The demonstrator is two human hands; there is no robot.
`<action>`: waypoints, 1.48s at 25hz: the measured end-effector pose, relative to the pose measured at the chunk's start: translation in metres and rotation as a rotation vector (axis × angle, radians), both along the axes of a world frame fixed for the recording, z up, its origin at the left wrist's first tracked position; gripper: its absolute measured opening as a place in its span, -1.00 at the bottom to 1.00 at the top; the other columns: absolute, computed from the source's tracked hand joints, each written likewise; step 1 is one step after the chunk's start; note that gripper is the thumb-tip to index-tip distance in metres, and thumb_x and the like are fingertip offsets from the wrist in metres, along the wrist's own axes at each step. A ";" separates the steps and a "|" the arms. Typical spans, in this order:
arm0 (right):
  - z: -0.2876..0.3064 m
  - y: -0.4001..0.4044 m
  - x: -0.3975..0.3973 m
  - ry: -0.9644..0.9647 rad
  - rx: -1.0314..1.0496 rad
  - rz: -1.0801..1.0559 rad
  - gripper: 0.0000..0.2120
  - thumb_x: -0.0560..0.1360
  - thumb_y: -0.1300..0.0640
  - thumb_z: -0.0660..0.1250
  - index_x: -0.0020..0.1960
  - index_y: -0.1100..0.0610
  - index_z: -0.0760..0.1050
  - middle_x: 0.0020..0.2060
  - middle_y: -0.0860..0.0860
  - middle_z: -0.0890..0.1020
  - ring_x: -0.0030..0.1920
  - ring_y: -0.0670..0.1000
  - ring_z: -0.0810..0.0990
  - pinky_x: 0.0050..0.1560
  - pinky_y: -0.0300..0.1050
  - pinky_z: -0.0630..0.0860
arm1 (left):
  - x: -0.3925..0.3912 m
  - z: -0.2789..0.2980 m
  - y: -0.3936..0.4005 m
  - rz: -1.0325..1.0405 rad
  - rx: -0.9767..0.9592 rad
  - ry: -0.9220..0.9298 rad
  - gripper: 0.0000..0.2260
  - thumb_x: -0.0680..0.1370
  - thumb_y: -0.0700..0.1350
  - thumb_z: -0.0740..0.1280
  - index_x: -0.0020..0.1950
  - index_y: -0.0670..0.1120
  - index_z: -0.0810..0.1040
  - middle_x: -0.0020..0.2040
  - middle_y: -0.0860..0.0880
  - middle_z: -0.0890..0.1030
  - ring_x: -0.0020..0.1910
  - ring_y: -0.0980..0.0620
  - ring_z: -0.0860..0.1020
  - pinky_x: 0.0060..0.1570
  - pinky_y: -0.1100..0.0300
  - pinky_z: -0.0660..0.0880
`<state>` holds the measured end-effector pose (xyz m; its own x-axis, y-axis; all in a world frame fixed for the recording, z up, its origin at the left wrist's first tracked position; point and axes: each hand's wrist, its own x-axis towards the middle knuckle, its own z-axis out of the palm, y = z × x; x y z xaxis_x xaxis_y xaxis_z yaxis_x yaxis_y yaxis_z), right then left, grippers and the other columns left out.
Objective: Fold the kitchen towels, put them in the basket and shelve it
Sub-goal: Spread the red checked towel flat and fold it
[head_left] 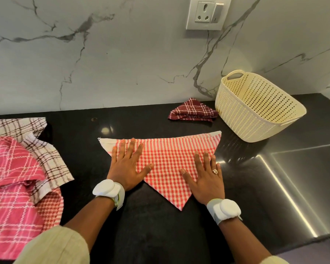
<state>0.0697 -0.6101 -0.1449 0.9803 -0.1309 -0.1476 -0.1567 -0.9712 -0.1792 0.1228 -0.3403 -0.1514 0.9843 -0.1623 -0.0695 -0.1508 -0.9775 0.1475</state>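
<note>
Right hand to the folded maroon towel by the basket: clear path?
Probably yes. The right hand lies flat on the checked towel; only bare counter separates it from the maroon towel beside the basket.

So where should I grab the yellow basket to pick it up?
Grab the cream basket by the handle slot in its far rim, coming from above with your fingers hooked through. It is tipped toward the wall, and a matching slot shows on the near rim for your other hand.

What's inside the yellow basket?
The basket tips toward the wall, so only its slotted inner wall shows, with no towel visible there. Its near wall covers the bottom. The folded maroon towel lies outside, beside it.
</note>
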 end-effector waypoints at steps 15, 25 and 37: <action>0.037 0.012 0.034 -0.107 1.577 -0.891 -0.55 0.37 0.22 0.48 0.21 0.23 0.43 -0.19 0.09 0.60 -0.31 -0.01 0.53 -0.39 -0.18 0.44 | -0.042 0.006 0.000 -0.078 -0.150 -0.047 -0.23 0.45 0.46 -0.26 0.57 0.13 0.04 0.59 0.06 -0.03 0.56 0.04 -0.14 0.49 0.05 -0.24; 0.076 0.002 0.083 -0.446 0.991 -0.614 -0.52 0.43 0.31 0.36 0.35 0.21 0.43 0.22 0.11 0.56 0.17 0.14 0.53 0.19 0.01 0.44 | -0.039 0.005 0.003 -0.012 -0.281 -0.175 -0.23 0.49 0.43 -0.22 0.52 0.03 0.26 0.57 0.04 0.12 0.55 0.06 -0.08 0.46 0.07 -0.28; 0.010 0.125 0.050 -0.407 0.191 0.385 -0.69 0.53 0.05 0.27 0.27 0.02 0.53 -0.08 0.05 0.50 -0.16 0.08 0.52 -0.19 -0.03 0.48 | -0.036 0.002 0.003 0.015 -0.177 -0.176 -0.40 0.57 0.26 -0.14 0.55 0.06 0.17 0.57 0.07 0.10 0.56 0.01 -0.14 0.45 0.07 -0.37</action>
<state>0.1200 -0.4848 -0.1349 0.9347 0.2375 0.2646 0.3189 -0.8890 -0.3287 0.0864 -0.3370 -0.1494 0.9811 -0.1419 0.1312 -0.1748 -0.9412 0.2890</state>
